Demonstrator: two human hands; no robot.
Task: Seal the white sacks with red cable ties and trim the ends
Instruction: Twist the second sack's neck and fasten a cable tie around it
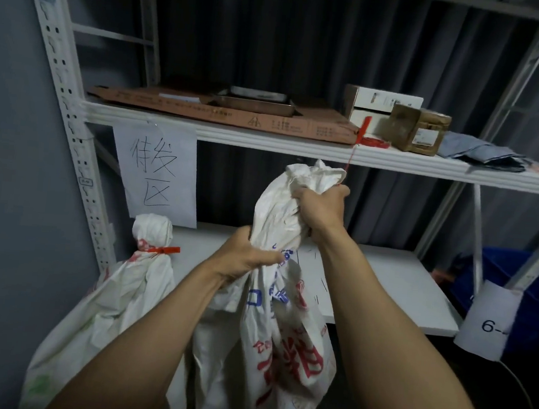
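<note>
We clench the sack [276, 205] in our right hand [321, 209], left hand [245, 257] gripping just below, a tie [349, 159] rising from the upper fist, its end hidden.

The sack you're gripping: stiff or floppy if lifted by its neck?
Probably floppy: the sack creases and bunches under the left hand and right hand. Its lower part sags, so contents likely shift when lifted.

Views: one, head-worn, wide-angle.
Facing: forward and slightly down, at the shelving [267, 139] straight ahead.
Nearness: close; left hand [247, 254] and right hand [320, 208] grip the white sack [277, 211] mid-frame.
Forearms: enter from 7 and 5 o'clock.
</note>
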